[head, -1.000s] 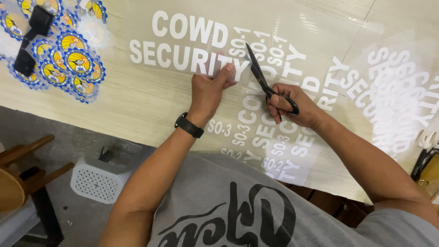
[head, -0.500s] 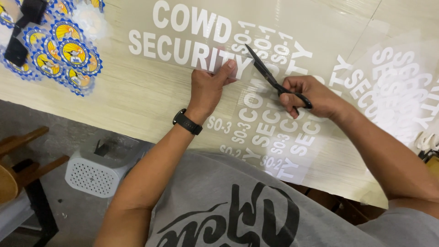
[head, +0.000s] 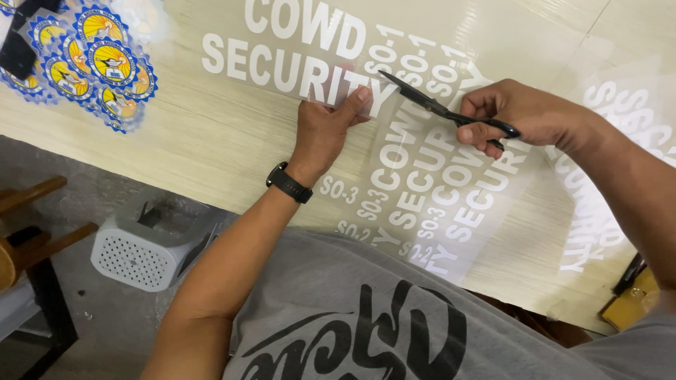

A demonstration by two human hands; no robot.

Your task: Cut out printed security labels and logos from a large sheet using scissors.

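My left hand (head: 325, 129) presses flat on a clear transfer film sheet (head: 303, 42) printed with white block lettering, its fingertips on the sheet's lower edge. A black watch (head: 289, 183) sits on that wrist. My right hand (head: 524, 116) grips the handles of black scissors (head: 440, 107), blades pointing up and left, tip close to my left fingertips. More clear sheets with white lettering (head: 429, 190) lie overlapped under and below the scissors. All rest on a pale wood-grain table (head: 190, 141).
Round blue and yellow badge stickers (head: 91, 63) lie in a pile at the table's top left, with a black object (head: 17, 53) beside them. A grey perforated basket (head: 141, 246) stands on the floor at left, near a wooden stool (head: 28, 232). More lettered film (head: 620, 134) lies at right.
The scissors and my right hand have shifted right and up along the sheet. My left hand stays pressed on the film's edge. The view has tilted slightly.
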